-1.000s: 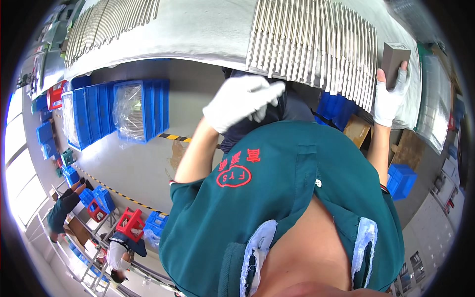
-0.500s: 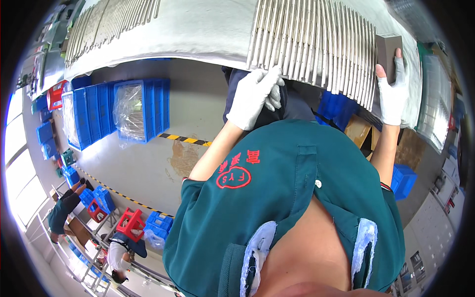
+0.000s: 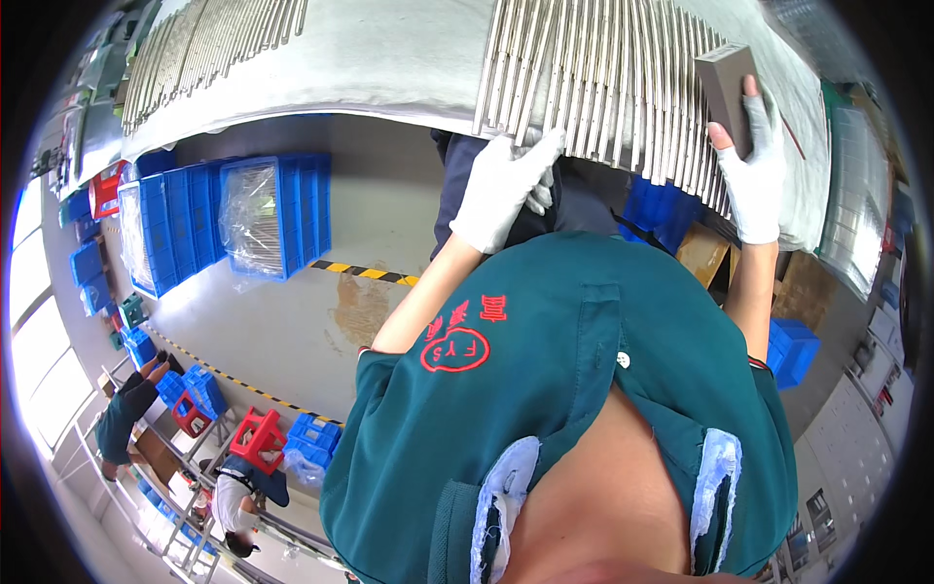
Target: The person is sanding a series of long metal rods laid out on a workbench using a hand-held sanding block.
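Note:
A row of thin silver metal rods (image 3: 603,88) lies side by side on the pale-covered table, their near ends at its front edge. My left hand (image 3: 501,190), in a white glove, is at that edge with its fingers closed about the ends of a few rods on the left of the row; the fingertips are partly hidden. My right hand (image 3: 757,180), gloved with thumb and a fingertip bare, grips a brown-grey rectangular block (image 3: 725,92) between thumb and fingers. The block is tilted over the right end of the row.
More rods (image 3: 209,49) lie at the table's far left. Blue crates (image 3: 306,214), some with plastic-wrapped contents, stand on the floor to the left. A thin dark-red strip (image 3: 793,138) is on the table right of my right hand. Two people (image 3: 233,496) are at lower left.
My right hand has moved left with the block, which now tilts over the rods. The leftmost rods have shifted left, and a gap has opened beside them near my left hand.

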A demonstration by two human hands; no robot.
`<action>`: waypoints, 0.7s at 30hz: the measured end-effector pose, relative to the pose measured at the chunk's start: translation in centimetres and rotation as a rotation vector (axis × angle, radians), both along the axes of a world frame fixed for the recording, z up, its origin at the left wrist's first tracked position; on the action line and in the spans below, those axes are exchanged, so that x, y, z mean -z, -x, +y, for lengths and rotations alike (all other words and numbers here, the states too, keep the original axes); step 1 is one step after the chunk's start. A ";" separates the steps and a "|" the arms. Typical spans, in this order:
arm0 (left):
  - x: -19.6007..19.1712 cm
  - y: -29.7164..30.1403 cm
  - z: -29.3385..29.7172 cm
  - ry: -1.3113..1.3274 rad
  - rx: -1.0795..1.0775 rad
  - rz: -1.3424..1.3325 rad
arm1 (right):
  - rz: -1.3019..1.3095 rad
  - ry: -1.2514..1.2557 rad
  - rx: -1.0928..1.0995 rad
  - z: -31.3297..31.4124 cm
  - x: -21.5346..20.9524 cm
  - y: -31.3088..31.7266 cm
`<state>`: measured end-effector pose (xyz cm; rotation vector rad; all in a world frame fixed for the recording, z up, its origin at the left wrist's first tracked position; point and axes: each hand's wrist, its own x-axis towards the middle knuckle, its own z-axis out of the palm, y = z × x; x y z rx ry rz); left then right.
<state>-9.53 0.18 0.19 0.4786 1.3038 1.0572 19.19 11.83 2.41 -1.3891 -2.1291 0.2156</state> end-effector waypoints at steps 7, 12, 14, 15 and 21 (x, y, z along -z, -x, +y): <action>-0.3 0.1 0.5 0.036 0.078 -0.030 | -0.327 -0.060 -0.026 0.1 -2.4 2.4; -1.8 0.2 -0.8 0.085 0.098 0.082 | -0.347 -0.136 -0.350 -1.3 -4.2 6.7; -2.6 0.4 -1.4 0.111 0.143 0.155 | -0.331 -0.110 -0.584 -2.0 -3.8 9.3; -2.9 0.3 -1.7 0.064 0.157 0.155 | -0.309 -0.110 -0.652 -2.2 -3.5 10.5; -4.2 1.0 -2.5 -0.400 -0.028 0.232 | 0.052 -0.104 -0.674 -0.6 -5.0 11.2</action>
